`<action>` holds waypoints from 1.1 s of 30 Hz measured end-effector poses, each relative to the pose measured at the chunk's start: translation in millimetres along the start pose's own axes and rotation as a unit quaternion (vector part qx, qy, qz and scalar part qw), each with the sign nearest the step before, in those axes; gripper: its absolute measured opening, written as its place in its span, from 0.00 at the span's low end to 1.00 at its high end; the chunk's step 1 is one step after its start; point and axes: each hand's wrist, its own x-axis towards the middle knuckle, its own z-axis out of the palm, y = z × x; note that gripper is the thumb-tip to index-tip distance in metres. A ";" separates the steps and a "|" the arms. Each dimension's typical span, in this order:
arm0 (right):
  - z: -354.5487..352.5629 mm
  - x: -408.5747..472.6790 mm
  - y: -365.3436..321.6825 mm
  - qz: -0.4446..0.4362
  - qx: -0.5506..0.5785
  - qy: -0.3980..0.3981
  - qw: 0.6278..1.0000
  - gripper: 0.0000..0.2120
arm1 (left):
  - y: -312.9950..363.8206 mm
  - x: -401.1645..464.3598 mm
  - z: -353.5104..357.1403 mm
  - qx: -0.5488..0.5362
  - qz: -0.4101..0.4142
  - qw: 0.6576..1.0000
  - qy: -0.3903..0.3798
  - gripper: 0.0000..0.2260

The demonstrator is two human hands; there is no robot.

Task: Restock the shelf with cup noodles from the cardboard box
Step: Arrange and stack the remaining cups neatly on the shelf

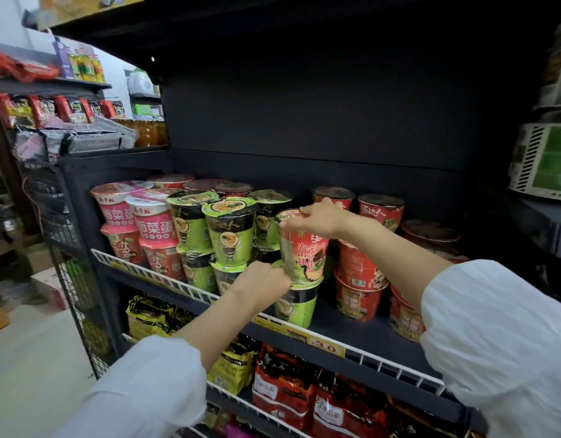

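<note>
Red cup noodle (pixel 304 248) atop green cup (pixel 296 306), right hand (pixel 320 218) gripping lid, left hand (pixel 261 284) pinching base

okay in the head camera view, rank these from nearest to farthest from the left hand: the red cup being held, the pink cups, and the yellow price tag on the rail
From the left hand:
1. Red cup, touching it, just to its right.
2. Yellow price tag, on the rail below and to the right.
3. Pink cups, at the shelf's far left end.

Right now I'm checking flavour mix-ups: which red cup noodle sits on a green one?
The red cup held by both hands, right hand on its lid, left hand at its base; it sits atop a green cup.
</note>
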 end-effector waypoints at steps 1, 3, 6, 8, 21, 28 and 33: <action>2.4 0.1 -1.5 0.015 -0.010 0.010 1.000 0.41 | 1.3 -0.8 0.2 0.014 0.016 1.000 0.004 0.13; 9.9 0.4 -7.3 0.045 -0.024 0.035 0.998 0.44 | 2.1 -1.5 -0.7 0.032 0.036 0.999 0.014 0.12; 17.0 5.5 -13.9 0.064 -0.019 0.033 0.997 0.45 | 0.1 -1.1 -2.7 0.049 0.055 0.997 0.012 0.11; 12.7 10.2 -13.0 0.056 -0.027 -0.013 0.998 0.45 | -0.8 -1.4 -3.4 0.061 0.060 0.996 0.001 0.11; 24.6 13.2 -2.8 0.009 0.045 0.067 0.997 0.47 | -11.8 -6.9 1.3 0.000 -0.040 0.999 0.015 0.10; 23.0 8.0 -6.4 -0.002 0.060 0.069 0.996 0.46 | -5.4 -11.3 20.2 -0.131 -0.132 0.980 0.078 0.17; 26.7 7.0 -6.4 0.004 0.069 0.072 0.995 0.45 | -3.8 -17.1 18.0 -0.192 -0.167 0.960 0.114 0.17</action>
